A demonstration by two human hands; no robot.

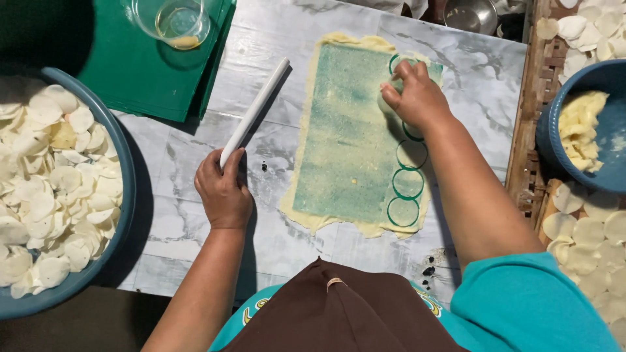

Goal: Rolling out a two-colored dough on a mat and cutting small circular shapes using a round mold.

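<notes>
A thin sheet of pale yellow dough (pixel 345 130) lies rolled out over a green mat on the marble-patterned table (pixel 195 150). Down its right edge runs a row of cut circles (pixel 408 184) showing green rings. My right hand (pixel 414 94) presses a small round cutter into the dough near the sheet's upper right corner; the cutter is mostly hidden under my fingers. My left hand (pixel 223 189) rests on the table left of the dough and grips the near end of a white rolling pin (pixel 255 109), which slants up and to the right.
A large blue basin (pixel 124 195) of white dough discs sits at the left. A blue bowl (pixel 554 130) with yellow dough stands at the right on a woven tray (pixel 528 117) with more discs. A clear cup (pixel 173 23) rests on green mats (pixel 130 72) at the back.
</notes>
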